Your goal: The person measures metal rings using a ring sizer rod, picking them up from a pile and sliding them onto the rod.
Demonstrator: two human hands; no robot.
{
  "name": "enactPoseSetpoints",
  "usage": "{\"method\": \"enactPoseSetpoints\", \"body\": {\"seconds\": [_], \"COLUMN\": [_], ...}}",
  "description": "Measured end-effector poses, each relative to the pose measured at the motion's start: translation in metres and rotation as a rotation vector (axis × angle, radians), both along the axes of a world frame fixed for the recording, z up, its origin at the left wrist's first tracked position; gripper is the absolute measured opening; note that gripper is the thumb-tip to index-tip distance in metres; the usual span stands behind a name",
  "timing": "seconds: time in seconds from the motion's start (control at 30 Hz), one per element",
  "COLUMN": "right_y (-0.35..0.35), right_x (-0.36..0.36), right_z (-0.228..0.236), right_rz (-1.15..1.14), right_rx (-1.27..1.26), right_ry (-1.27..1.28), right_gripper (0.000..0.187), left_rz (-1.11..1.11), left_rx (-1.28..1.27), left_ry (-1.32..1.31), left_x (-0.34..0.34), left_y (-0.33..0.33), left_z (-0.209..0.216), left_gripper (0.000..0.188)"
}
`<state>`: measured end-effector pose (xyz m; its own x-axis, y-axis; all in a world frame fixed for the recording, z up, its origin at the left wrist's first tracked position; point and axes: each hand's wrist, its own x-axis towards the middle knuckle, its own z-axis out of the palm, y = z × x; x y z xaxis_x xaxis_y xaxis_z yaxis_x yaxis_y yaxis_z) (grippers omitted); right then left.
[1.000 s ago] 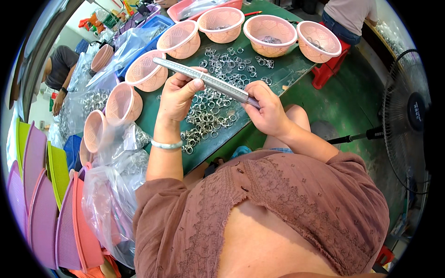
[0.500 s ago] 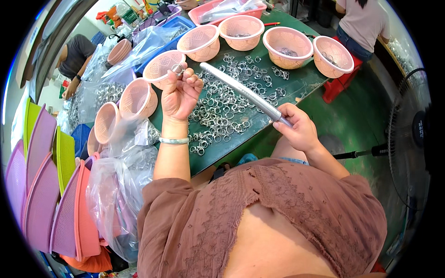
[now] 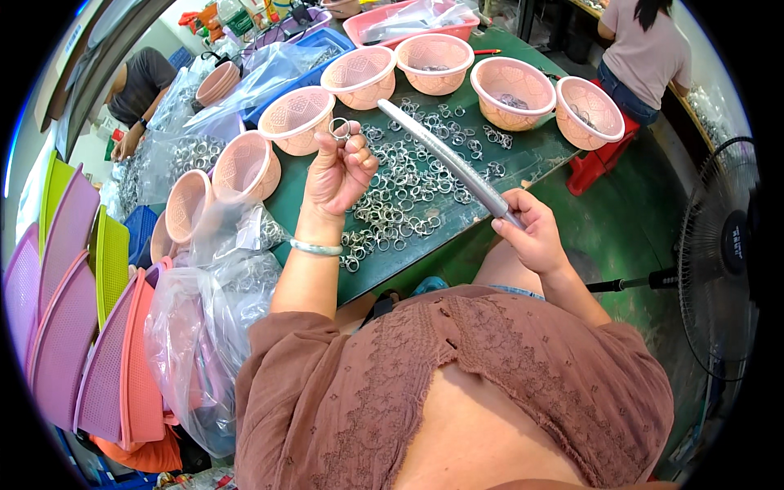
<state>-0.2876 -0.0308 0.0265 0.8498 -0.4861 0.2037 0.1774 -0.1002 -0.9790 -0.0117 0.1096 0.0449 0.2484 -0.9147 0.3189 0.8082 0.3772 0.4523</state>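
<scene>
Raised over the table's left part, my left hand [image 3: 335,175] pinches a silver ring [image 3: 340,127] between thumb and forefinger, its other fingers curled. My right hand [image 3: 529,230] is wrapped round the thick end of a metal ring mandrel [image 3: 449,159], a tapered grey rod whose thin tip points up and left toward the ring. Ring and tip are apart. Beneath the mandrel, many loose silver rings [image 3: 406,186] lie spread over the green table [image 3: 392,273]. Near my left hand stands a pink basket [image 3: 296,114].
Pink baskets curve round the rings; some, like the one at back right [image 3: 511,94], hold rings. Plastic bags [image 3: 208,327] and stacked colored baskets [image 3: 73,343] crowd the left. A fan [image 3: 719,253] stands right. Two other people [image 3: 645,49] are at far right and far left.
My left hand with the ring has shifted slightly right. The mandrel's tip has moved a little right in the picture, while the whole view has shifted slightly.
</scene>
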Motion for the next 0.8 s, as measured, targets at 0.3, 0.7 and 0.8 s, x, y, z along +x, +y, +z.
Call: {"method": "enactPoseSetpoints", "body": {"seconds": [0.3, 0.7, 0.8], "right_y": [-0.003, -0.020, -0.025], "right_x": [-0.002, -0.023, -0.029], "right_z": [-0.003, -0.029, -0.032], "right_rz": [-0.014, -0.151, -0.188], "right_rx": [0.031, 0.021, 0.063], "right_ry": [-0.011, 0.105, 0.091], "right_gripper": [0.020, 0.016, 0.016], "left_rz": [-0.053, 0.115, 0.060], "left_rx": [-0.009, 0.737, 0.822], "left_ry": [-0.002, -0.225, -0.302], "left_x": [-0.002, -0.008, 0.012], "left_y": [-0.005, -0.043, -0.083], "left_z": [-0.003, -0.002, 0.004], "left_gripper": [0.046, 0.021, 0.022]}}
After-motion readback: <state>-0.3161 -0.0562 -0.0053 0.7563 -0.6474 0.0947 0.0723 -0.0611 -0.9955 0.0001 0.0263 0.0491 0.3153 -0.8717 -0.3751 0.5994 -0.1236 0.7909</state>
